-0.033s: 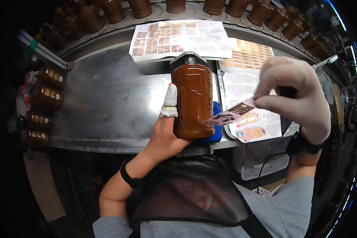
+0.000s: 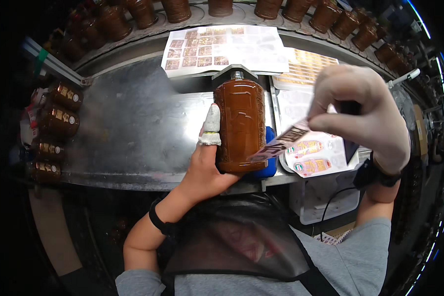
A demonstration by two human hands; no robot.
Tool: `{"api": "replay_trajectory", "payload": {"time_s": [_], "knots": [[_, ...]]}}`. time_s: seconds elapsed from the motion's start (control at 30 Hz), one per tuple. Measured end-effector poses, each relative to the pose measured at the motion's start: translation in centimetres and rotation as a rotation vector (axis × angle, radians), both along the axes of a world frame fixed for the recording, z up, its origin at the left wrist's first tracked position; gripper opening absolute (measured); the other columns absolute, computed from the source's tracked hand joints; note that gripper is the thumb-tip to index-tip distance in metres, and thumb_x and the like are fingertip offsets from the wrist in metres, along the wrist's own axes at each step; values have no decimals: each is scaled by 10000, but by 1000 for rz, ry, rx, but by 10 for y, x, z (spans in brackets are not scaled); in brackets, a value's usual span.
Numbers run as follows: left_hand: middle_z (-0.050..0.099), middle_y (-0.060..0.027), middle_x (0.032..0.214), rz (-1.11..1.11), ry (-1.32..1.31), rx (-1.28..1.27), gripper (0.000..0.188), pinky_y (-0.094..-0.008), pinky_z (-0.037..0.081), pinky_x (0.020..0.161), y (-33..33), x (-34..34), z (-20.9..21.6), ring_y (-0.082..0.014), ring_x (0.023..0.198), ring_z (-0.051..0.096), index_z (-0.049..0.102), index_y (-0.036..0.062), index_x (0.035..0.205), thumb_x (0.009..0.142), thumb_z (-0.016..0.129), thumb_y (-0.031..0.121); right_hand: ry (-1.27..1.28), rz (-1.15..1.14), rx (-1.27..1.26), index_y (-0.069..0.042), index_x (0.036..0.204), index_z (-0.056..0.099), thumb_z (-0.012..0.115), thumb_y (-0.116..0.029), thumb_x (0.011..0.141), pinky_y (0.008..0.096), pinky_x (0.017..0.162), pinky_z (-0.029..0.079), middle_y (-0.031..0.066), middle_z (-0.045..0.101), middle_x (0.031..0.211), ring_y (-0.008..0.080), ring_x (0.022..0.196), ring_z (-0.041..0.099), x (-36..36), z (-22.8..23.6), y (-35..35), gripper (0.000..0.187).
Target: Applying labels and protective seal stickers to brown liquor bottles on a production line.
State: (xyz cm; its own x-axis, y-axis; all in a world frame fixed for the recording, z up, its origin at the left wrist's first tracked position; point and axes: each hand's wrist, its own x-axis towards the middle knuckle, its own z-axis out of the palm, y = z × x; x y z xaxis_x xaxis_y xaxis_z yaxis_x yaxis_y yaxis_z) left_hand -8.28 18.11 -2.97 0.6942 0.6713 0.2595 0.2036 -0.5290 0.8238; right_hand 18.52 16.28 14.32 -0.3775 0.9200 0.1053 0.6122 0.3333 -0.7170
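A brown glass bottle (image 2: 240,118) lies on its side in a holder on the metal table, its neck pointing away from me. My left hand (image 2: 209,165) grips it at the near left, the white-wrapped thumb along its side and the other fingers hidden beneath. Pinched between thumb and fingertips, a narrow printed sticker (image 2: 283,141) hangs from my gloved right hand (image 2: 362,113). The sticker's lower left end is over the bottle's near right edge; whether it touches the glass I cannot tell. Something blue (image 2: 267,165) shows beside the bottle.
Sheets of dark square labels (image 2: 217,52) lie at the back of the metal table (image 2: 133,123). Bottle-shaped stickers (image 2: 311,158) on white backing are at right. Labelled brown bottles (image 2: 59,121) stand at left. A row of brown bottles (image 2: 219,7) lines the far conveyor.
My right hand has shifted slightly left, carrying the sticker a little further over the bottle's near right edge. The left hand and bottle look almost still.
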Motion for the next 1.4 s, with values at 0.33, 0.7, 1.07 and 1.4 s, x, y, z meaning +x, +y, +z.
{"api": "replay_trajectory", "payload": {"time_s": [0.33, 0.7, 1.07, 1.4], "knots": [[223, -222, 1576, 60, -415, -663, 953, -392, 158, 1201, 8, 2, 14, -294, 1480, 207, 64, -65, 1546, 833, 667, 125, -236, -83, -143, -48, 923, 723, 770, -252, 821, 329, 700, 529, 101, 699, 815, 209, 765, 678, -26, -57, 73, 233], [432, -205, 1411, 90, -376, -620, 816, -390, 321, 1122, 2, 15, 5, -252, 1314, 437, 225, -90, 1471, 884, 726, 178, 9, -294, -333, -29, 877, 702, 714, -139, 871, 223, 632, 428, -9, 640, 758, 45, 681, 507, -31, -75, 75, 111], [385, -212, 1465, 102, -425, -642, 849, -389, 299, 1140, 0, 17, -2, -260, 1360, 394, 171, -93, 1507, 897, 700, 171, 244, -331, -364, -49, 898, 694, 783, -183, 825, 196, 633, 464, -22, 656, 775, 28, 723, 581, -26, -93, 58, 176], [346, -230, 1495, 94, -419, -603, 882, -391, 271, 1158, 1, 16, -2, -273, 1386, 364, 135, -102, 1518, 901, 695, 184, 386, -363, -284, -33, 871, 686, 742, -123, 851, 198, 657, 484, -29, 646, 768, 29, 727, 587, -30, -111, 60, 109]]}}
